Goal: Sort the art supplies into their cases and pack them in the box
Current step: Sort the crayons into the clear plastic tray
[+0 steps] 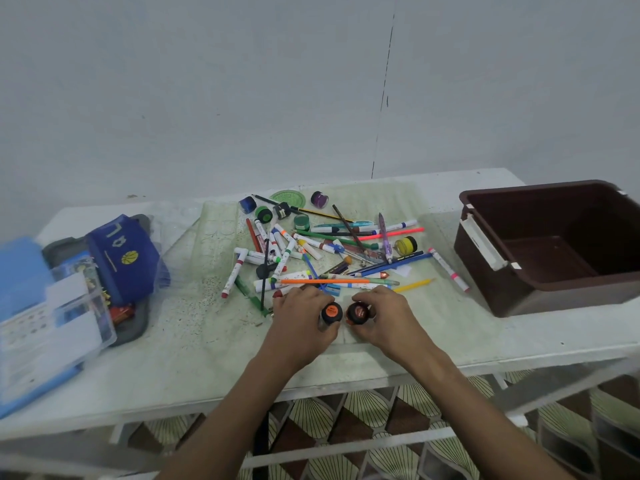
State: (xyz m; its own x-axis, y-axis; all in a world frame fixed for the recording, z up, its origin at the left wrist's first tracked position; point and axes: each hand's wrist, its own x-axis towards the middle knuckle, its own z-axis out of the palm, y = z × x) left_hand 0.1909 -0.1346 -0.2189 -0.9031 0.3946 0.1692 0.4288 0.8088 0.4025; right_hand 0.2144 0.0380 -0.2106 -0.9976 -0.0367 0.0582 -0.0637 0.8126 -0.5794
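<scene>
Markers, pencils and small paint pots lie in a loose pile [322, 247] on the middle of the table. Just in front of the pile, my left hand [301, 323] grips a small paint pot with an orange lid [331, 312]. Close beside it, my right hand [388, 317] grips a second pot with a dark red lid [359, 312]. The two pots nearly touch. A blue fabric pencil case [121, 258] and a clear plastic case [59, 317] sit at the left. At the right stands a brown plastic box [550, 251] with nothing inside.
A blue folder [17, 271] and a grey tray [138, 327] lie under the cases at the left. The white table [194, 372] stands against a pale wall, its front edge near my forearms. Patterned floor shows below it.
</scene>
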